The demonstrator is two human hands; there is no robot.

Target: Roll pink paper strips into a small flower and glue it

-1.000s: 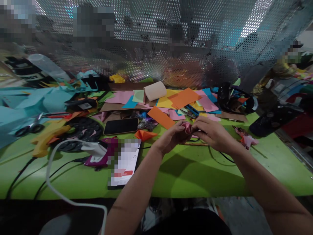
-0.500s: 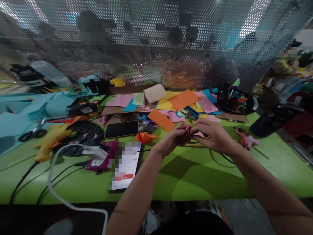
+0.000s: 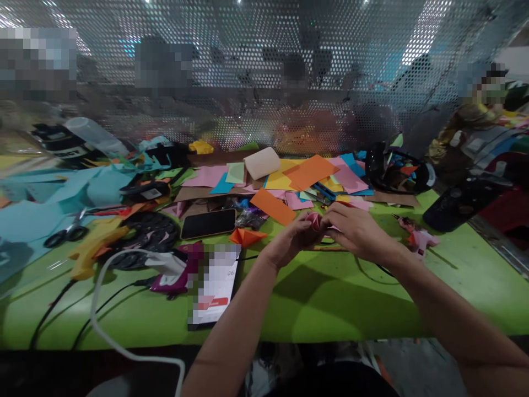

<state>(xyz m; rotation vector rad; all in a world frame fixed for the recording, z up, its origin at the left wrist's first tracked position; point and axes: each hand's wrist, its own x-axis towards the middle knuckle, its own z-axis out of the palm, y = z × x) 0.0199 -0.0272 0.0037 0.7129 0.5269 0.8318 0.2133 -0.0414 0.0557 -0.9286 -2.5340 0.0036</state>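
Observation:
Between both hands, above the middle of the green table (image 3: 314, 317), is a small rolled piece of pink paper (image 3: 315, 221). My left hand (image 3: 289, 241) is closed around its left side, thumb on the near face. My right hand (image 3: 351, 227) pinches its right edge with the fingertips. The fingers partly hide the paper's shape. Under the hands lies a thin stick-like strip, mostly covered. An orange folded paper piece (image 3: 247, 236) rests left of my left hand, and a flat orange paper strip (image 3: 273, 206) lies just beyond it.
Coloured paper sheets (image 3: 312, 171) pile along the back. At left are a yellow glue gun (image 3: 97, 245), scissors (image 3: 66, 234), a black phone (image 3: 209, 224), a purple power strip (image 3: 177, 275) with cables and a lit tablet (image 3: 215, 286). A pink glue gun (image 3: 418, 237) and dark bottle (image 3: 467, 201) stand at right.
My view has shifted slightly, so the items on the left appear a little further right. Both hands keep hold of the pink paper, with the right fingers slightly more closed over it.

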